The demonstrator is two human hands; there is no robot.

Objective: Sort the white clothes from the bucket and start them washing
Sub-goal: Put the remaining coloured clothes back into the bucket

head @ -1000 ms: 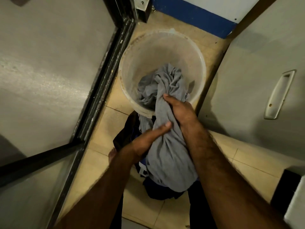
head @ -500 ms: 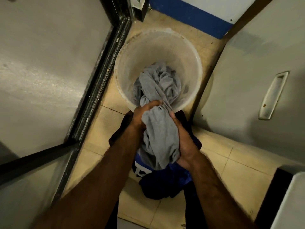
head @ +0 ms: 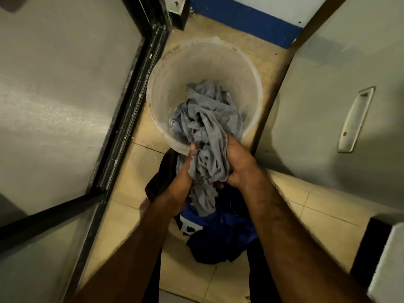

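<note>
Down on the tiled floor (head: 122,206), a dark blue garment (head: 220,241) lies heaped. Above it, left hand (head: 185,171) and right hand (head: 238,162) both clutch the grey cloth (head: 207,136), bunched between them, its upper part trailing over the rim into the pale bucket (head: 196,62) beyond.

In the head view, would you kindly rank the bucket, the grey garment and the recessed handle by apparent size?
1. bucket
2. grey garment, held by both hands, left hand and right hand
3. recessed handle
</note>
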